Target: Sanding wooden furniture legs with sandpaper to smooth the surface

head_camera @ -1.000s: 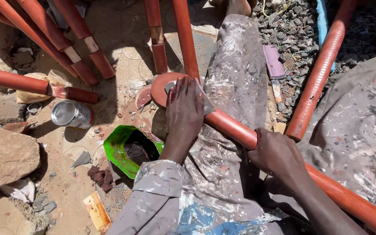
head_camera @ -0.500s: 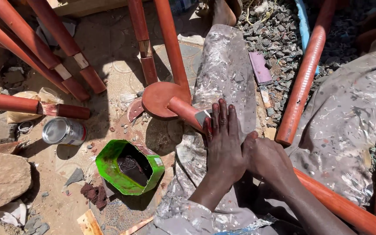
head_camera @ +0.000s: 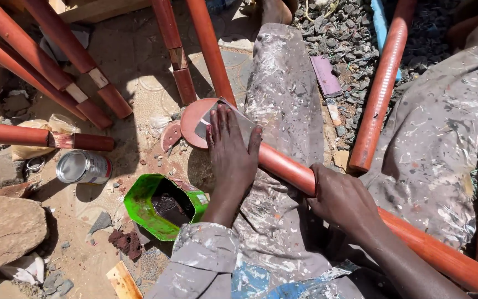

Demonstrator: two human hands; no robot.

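Sanding in hand: the left hand (head_camera: 232,152) presses sandpaper (head_camera: 217,119) flat on the red-brown pole (head_camera: 289,169), the right hand (head_camera: 343,202) gripping it just behind, steady strokes needed next.

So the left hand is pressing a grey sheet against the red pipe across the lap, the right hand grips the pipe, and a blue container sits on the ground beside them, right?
Not quite: the container is green, not blue, as the head view shows. The rest holds: the left hand presses the grey sheet on the red pipe, and the right hand grips it.

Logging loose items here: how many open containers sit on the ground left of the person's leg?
2: a silver tin can lying on its side at left, and a green container with dark contents, below the left hand. Others may be hidden.
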